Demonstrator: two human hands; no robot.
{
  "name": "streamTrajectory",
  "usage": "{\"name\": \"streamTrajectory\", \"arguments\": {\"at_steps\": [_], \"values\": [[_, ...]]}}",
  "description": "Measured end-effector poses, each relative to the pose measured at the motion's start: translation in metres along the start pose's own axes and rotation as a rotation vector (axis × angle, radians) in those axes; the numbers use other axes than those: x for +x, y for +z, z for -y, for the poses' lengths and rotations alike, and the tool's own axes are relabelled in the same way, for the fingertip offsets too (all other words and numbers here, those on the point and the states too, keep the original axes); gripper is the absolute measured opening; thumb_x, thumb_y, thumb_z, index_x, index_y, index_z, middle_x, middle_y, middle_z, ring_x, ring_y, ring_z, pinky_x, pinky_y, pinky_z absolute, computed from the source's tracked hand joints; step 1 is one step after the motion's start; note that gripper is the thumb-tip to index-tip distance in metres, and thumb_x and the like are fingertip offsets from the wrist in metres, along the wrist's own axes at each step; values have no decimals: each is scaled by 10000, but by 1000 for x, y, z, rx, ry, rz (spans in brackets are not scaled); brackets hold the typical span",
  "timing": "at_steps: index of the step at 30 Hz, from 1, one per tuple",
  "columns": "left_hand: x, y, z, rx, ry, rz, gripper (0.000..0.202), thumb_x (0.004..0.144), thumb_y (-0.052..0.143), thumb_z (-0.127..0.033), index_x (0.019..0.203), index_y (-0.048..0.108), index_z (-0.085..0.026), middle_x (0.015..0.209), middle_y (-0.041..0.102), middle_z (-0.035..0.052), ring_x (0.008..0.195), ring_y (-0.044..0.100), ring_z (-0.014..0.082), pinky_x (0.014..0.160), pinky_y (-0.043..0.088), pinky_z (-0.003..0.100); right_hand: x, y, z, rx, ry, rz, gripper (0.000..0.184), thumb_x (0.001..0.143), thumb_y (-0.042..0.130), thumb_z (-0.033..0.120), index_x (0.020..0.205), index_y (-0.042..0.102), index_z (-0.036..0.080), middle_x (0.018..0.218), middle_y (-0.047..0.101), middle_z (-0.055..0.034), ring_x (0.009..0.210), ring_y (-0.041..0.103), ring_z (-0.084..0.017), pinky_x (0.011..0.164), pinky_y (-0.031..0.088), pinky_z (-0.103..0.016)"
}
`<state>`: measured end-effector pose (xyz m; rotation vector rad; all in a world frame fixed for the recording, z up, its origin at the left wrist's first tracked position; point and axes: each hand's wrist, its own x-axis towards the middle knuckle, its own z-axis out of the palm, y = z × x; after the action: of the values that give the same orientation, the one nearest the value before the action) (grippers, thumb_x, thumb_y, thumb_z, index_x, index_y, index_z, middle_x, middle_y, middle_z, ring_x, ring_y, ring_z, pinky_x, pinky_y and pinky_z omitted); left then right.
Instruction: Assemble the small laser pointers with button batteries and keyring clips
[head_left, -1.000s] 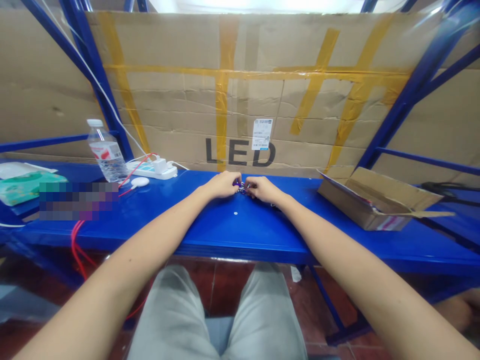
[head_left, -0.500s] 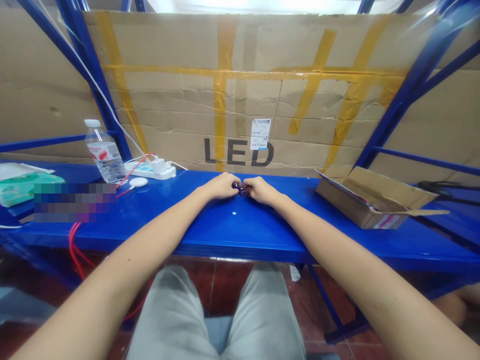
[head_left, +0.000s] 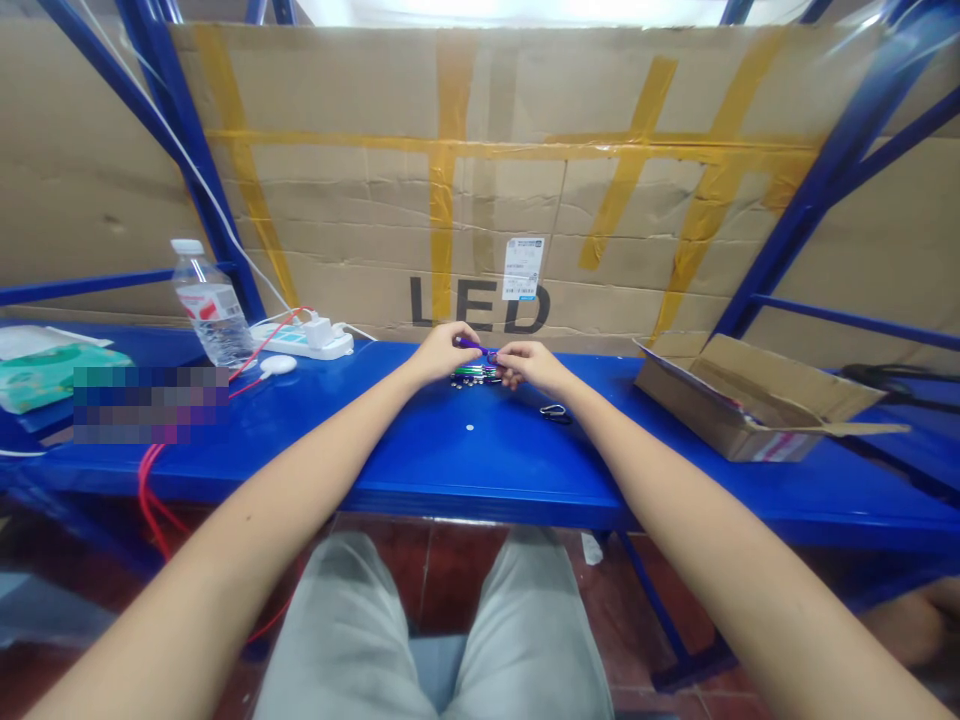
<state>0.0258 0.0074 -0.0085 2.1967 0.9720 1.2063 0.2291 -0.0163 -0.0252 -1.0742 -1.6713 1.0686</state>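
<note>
My left hand [head_left: 441, 352] and my right hand [head_left: 530, 364] are raised a little above the blue shelf [head_left: 420, 450], pinching the two ends of a small purple stick-like part [head_left: 474, 345] between them. Just below the hands lies a small pile of coloured metal parts [head_left: 475, 375] on the shelf. A dark metal clip [head_left: 554, 411] lies beside my right wrist. A tiny white dot [head_left: 470, 427] sits on the shelf nearer to me.
An open cardboard box [head_left: 750, 400] sits at the right. At the left stand a water bottle [head_left: 212, 305], a white power strip [head_left: 306, 338] with red cables, and a green packet [head_left: 52, 368]. A taped cardboard sheet marked LED [head_left: 480, 200] backs the shelf.
Both hands have lifted off the shelf with the purple part held between them, uncovering the pile of small parts and the dark clip.
</note>
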Motion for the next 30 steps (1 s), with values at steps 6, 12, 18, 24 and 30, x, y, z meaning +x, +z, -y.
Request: {"name": "streamTrajectory", "arguments": {"at_steps": [6, 12, 18, 24, 30], "values": [[-6, 3, -11, -131, 71, 126, 175, 674, 693, -199, 840, 688, -144, 849, 718, 48, 847, 659, 195, 850, 514, 360, -5, 7, 4, 188, 27, 109, 262, 865, 713, 379, 859, 666, 121, 773, 735, -116, 714, 717, -189, 650, 576, -282], [-3, 11, -7, -253, 77, 98, 450, 655, 630, -127, 1104, 629, -157, 1166, 688, 121, 1135, 622, 241, 972, 475, 382, -5, 7, 4, 273, 5, 119, 189, 794, 772, 269, 806, 626, 149, 734, 726, -70, 720, 713, -184, 745, 575, -326], [4, 6, -6, -627, -189, 20, 579, 724, 561, -187, 1300, 505, -155, 1312, 627, 162, 1268, 565, 254, 1050, 432, 429, 3, 10, 0, 271, -46, -7, 181, 801, 706, 212, 791, 528, 179, 936, 749, -85, 921, 693, -187, 836, 523, -331], [1, -3, -13, -647, -262, 65, 644, 933, 311, -614, 1320, 510, -138, 1317, 627, 195, 1240, 590, 291, 980, 495, 441, -3, 12, 12, 291, -48, 30, 153, 815, 606, 217, 933, 512, 193, 657, 637, -8, 707, 645, -183, 752, 509, -335], [-1, -3, -11, -613, -264, 85, 830, 854, 260, -801, 1284, 562, -158, 1266, 658, 198, 1189, 615, 336, 929, 525, 477, -13, 19, 20, 375, 69, 174, 110, 833, 595, 238, 800, 502, 191, 545, 339, 69, 471, 352, -111, 522, 474, -305]]}}
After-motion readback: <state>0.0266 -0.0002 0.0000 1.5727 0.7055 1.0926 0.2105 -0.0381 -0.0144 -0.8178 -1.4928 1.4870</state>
